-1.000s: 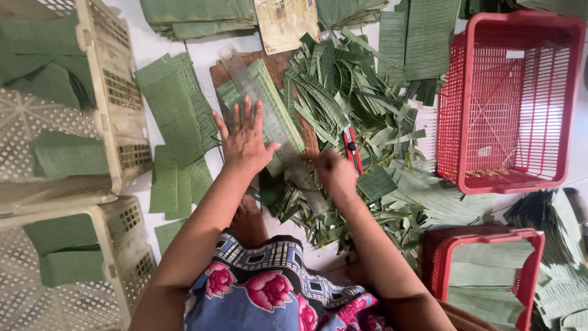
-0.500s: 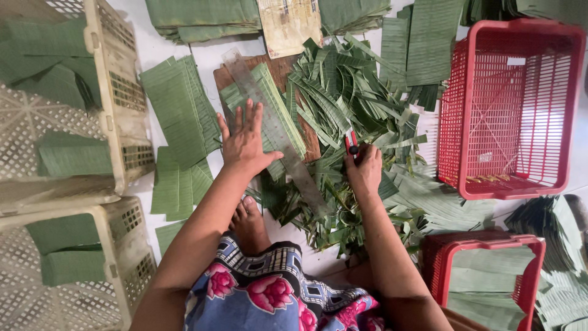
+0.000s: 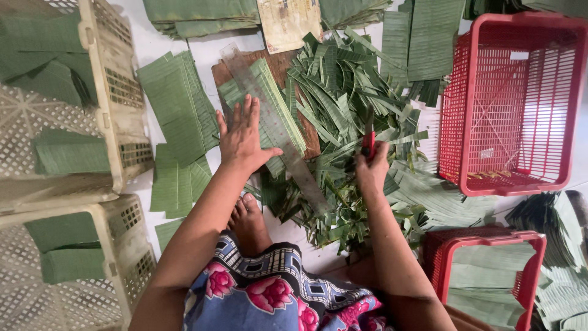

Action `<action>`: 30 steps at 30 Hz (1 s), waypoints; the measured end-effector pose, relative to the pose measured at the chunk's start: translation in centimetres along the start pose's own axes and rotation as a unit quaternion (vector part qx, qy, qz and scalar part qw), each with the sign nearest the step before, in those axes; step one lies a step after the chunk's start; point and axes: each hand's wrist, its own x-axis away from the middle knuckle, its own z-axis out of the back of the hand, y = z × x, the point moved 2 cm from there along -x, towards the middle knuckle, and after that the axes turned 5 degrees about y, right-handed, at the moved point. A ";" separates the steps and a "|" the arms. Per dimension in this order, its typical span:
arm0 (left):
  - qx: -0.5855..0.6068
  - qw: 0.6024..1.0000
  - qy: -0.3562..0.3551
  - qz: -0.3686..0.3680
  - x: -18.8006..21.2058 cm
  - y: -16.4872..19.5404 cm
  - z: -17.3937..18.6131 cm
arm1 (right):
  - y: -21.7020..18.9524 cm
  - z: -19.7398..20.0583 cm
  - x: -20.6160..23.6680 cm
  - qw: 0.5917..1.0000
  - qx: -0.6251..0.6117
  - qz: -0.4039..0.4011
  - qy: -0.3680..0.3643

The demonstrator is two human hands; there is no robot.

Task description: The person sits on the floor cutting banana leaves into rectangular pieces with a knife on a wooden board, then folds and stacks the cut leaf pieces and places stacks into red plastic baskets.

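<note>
1. Right hand (image 3: 372, 171): we log its grip as closed around a red-handled cutter (image 3: 368, 142), handle upright in the fist, blade end lost among the trimmings.
2. Left hand (image 3: 242, 136): grasping nothing, fingers spread flat, palm pressing a long clear ruler (image 3: 275, 132) onto a stack of cut leaf strips (image 3: 272, 98).
3. Strips and ruler lie on a brown wooden board (image 3: 306, 132) set on the white floor (image 3: 202, 46), just ahead of our bare foot (image 3: 248, 222).
4. Loose leaf trimmings (image 3: 343, 116): heaped right of the board, touching the right hand.
5. Risk, as we judge it: the ruler sits on a springy stack, so it may skid under a cut and bring the blade towards the spread fingers.
6. Risk: trimmings crowd the board edge; they may snag the blade or hide its tip. The foot also lies near the cutting line.
7. Cream crates (image 3: 116, 116): two, left side, holding folded green leaf pieces.
8. Red baskets (image 3: 453, 110): large one at right, nearly bare inside; a smaller one below holds leaf pieces.
9. Tan rectangular card (image 3: 288, 21): top centre, worn, print too blurred to make out.
</note>
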 end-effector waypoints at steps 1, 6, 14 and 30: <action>0.001 1.000 0.003 0.000 0.0 -0.1 -0.1 | -0.3 -0.2 0.1 0.999 -0.006 -0.015 -0.034; 0.018 1.000 0.001 0.006 0.0 -0.3 -0.3 | -2.7 -2.0 1.8 0.954 -0.115 -0.137 -0.242; 0.018 1.000 0.007 0.002 0.0 -0.3 -0.4 | -5.6 -3.5 4.1 0.942 -0.072 -0.056 -0.322; -0.015 1.000 -0.011 -0.017 -1.1 -1.5 -1.7 | -5.6 -3.8 4.1 0.941 -0.029 -0.061 -0.331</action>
